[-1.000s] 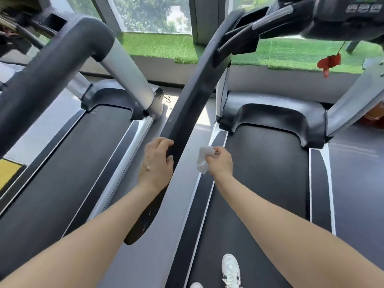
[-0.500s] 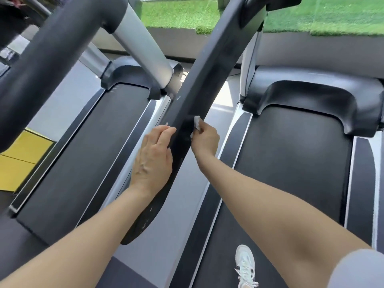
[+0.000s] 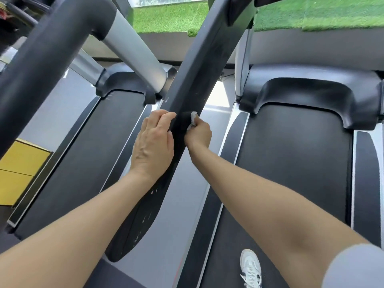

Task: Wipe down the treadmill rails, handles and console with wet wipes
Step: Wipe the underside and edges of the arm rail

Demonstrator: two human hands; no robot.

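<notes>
Right hand point(image 3: 198, 133) pinches the small crumpled white wet wipe point(image 3: 193, 119), which is pressed against the right edge of the long black padded treadmill handrail point(image 3: 187, 113). 1.0 s ago the wipe hung clear of the rail; by 0.5 s ago it had made contact, and now it sits slightly further up the rail.

Left hand point(image 3: 153, 142) stays on the rail's left side, fingers point(image 3: 164, 116) curled over the top edge, thumb behind; grasping the rail to steady it.

Judgement: the wiping stroke on this rail has only just begun. White scuff marks point(image 3: 145, 221) show on the rail's lower end, so that stretch probably needs a pass. Console is out of view.

Below: black running belt point(image 3: 291, 163), 1 white sneaker point(image 3: 250, 267).
</notes>
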